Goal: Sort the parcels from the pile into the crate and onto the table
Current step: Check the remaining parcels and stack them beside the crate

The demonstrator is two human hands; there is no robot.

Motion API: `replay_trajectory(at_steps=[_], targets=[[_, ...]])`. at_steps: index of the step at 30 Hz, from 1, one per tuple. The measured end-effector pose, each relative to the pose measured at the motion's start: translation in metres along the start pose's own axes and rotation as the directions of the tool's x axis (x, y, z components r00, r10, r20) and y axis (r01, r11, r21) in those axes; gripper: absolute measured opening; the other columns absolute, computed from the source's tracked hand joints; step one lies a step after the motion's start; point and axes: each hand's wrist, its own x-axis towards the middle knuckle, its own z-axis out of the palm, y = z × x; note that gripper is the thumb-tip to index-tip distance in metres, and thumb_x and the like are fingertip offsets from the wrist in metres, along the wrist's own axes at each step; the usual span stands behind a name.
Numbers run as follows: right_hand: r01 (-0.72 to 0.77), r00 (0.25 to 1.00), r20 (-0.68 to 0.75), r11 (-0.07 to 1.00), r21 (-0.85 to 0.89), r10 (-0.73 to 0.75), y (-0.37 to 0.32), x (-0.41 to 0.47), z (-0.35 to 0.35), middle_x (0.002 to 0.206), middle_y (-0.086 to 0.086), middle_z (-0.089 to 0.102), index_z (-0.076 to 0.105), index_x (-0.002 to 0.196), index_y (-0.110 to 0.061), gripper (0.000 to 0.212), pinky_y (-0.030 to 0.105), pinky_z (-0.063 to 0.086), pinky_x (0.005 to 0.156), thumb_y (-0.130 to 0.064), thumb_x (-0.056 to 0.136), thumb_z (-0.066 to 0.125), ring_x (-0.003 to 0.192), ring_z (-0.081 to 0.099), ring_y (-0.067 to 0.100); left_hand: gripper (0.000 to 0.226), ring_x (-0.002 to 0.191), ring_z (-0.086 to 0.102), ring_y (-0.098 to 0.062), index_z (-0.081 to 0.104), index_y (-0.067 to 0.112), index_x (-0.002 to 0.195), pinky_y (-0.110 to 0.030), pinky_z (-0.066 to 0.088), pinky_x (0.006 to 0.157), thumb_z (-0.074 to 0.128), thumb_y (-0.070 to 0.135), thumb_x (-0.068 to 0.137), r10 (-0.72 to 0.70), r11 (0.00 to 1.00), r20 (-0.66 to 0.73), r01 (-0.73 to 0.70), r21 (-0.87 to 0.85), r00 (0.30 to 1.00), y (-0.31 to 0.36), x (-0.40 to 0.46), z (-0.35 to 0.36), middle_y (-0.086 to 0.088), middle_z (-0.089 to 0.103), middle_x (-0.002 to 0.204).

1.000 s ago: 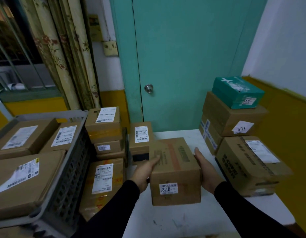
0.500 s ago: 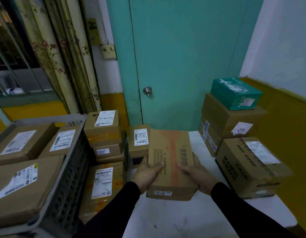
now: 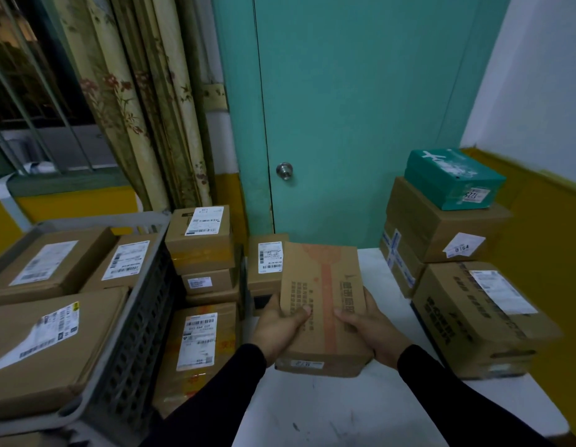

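I hold a brown cardboard parcel (image 3: 325,291) with an orange stripe and printed text above the white table (image 3: 312,411). My left hand (image 3: 277,327) grips its left side, thumb on top. Its right side is gripped by my right hand (image 3: 367,327), thumb on top as well. The parcel is tilted, its far end raised; a small white label shows on its near face. A grey plastic crate (image 3: 131,337) at the left holds three labelled brown parcels (image 3: 51,343). The pile of parcels (image 3: 199,240) stands between crate and table.
On the table's right side sits a stack: a large brown box (image 3: 474,317), two brown boxes (image 3: 441,227) behind it and a teal box (image 3: 454,179) on top. A teal door (image 3: 344,124) is straight ahead, a curtain (image 3: 135,108) and barred window to the left.
The parcel has been tipped from lying flat to having its top face toward me. Both thumbs moved from its sides onto that face. It also rose slightly.
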Motion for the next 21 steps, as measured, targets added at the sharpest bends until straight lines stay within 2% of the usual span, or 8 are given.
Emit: replay_trajectory(at_steps=[3,5,6,8,10,13,17,21], targets=[[-0.005,1.000,0.027,1.000,-0.002,0.005,-0.002,-0.003,-0.002,0.122,0.002,0.073,0.042,0.146,-0.026,0.067,0.039,0.061,0.084,-0.004,0.090,0.072,0.107,0.073,0.023,0.071,0.109,0.069,-0.020,0.053,0.031,0.132,-0.047,0.057,0.097,0.085,0.053,0.073,-0.016,1.000,-0.033,0.016,-0.010,0.999,-0.001,-0.001,0.000,0.000,0.068,0.124],[-0.014,0.999,0.035,1.000,0.015,0.013,-0.004,-0.003,-0.002,0.121,0.001,0.074,0.041,0.146,-0.025,0.060,0.042,0.060,0.086,-0.016,0.094,0.070,0.106,0.073,0.024,0.090,0.115,0.065,-0.022,0.052,0.038,0.134,-0.051,0.054,0.100,0.083,0.074,0.058,-0.027,1.000,-0.083,0.026,-0.015,0.996,-0.005,0.004,-0.002,0.001,0.061,0.129],[-0.017,0.999,0.034,0.999,0.031,0.016,-0.005,-0.004,-0.001,0.120,0.001,0.074,0.044,0.144,-0.026,0.053,0.044,0.059,0.088,-0.025,0.097,0.067,0.106,0.073,0.025,0.091,0.114,0.066,-0.023,0.051,0.037,0.135,-0.051,0.053,0.101,0.080,0.076,0.059,-0.040,0.998,-0.102,0.036,-0.044,0.994,-0.003,0.004,-0.003,0.001,0.060,0.129],[-0.027,0.999,0.023,0.998,0.061,0.026,-0.007,-0.002,0.001,0.119,0.003,0.075,0.052,0.139,-0.026,0.050,0.050,0.056,0.095,-0.043,0.094,0.065,0.107,0.073,0.027,0.079,0.105,0.071,-0.022,0.054,0.032,0.134,-0.049,0.055,0.098,0.077,0.070,0.069,-0.046,0.994,-0.086,0.037,-0.104,0.995,0.003,0.002,-0.004,-0.001,0.068,0.123],[-0.036,0.999,-0.003,0.997,0.061,0.036,-0.009,-0.001,0.003,0.118,0.006,0.075,0.055,0.136,-0.023,0.062,0.053,0.055,0.098,-0.054,0.085,0.070,0.105,0.073,0.029,0.069,0.099,0.074,-0.020,0.059,0.032,0.131,-0.047,0.057,0.096,0.074,0.069,0.075,-0.032,0.994,-0.063,0.026,-0.103,0.998,0.006,0.000,-0.002,-0.001,0.072,0.118],[-0.006,0.997,-0.080,0.999,0.041,0.009,-0.011,0.000,0.005,0.113,0.007,0.076,0.058,0.127,-0.019,0.057,0.050,0.059,0.092,-0.052,0.084,0.074,0.097,0.076,0.026,0.080,0.099,0.074,-0.016,0.059,0.036,0.131,-0.045,0.057,0.095,0.074,0.079,0.067,-0.015,0.997,-0.073,0.009,-0.070,0.997,0.005,0.002,0.002,0.003,0.072,0.120],[0.037,0.986,-0.157,0.998,-0.060,-0.046,-0.012,0.000,0.010,0.105,0.003,0.078,0.064,0.120,-0.016,0.064,0.049,0.060,0.090,-0.058,0.075,0.080,0.091,0.077,0.024,0.052,0.092,0.073,-0.012,0.060,0.034,0.125,-0.037,0.057,0.089,0.068,0.064,0.084,0.006,0.999,-0.114,-0.012,-0.047,0.993,0.004,0.001,0.006,0.010,0.076,0.103],[0.024,0.989,-0.144,0.998,-0.053,-0.031,-0.010,-0.003,0.016,0.101,0.004,0.079,0.068,0.119,-0.015,0.044,0.050,0.059,0.091,-0.048,0.090,0.071,0.091,0.077,0.025,0.045,0.087,0.069,-0.007,0.063,0.031,0.124,-0.031,0.052,0.081,0.065,0.060,0.089,0.012,1.000,-0.174,-0.010,0.012,0.985,0.008,0.001,0.007,0.015,0.072,0.094]])
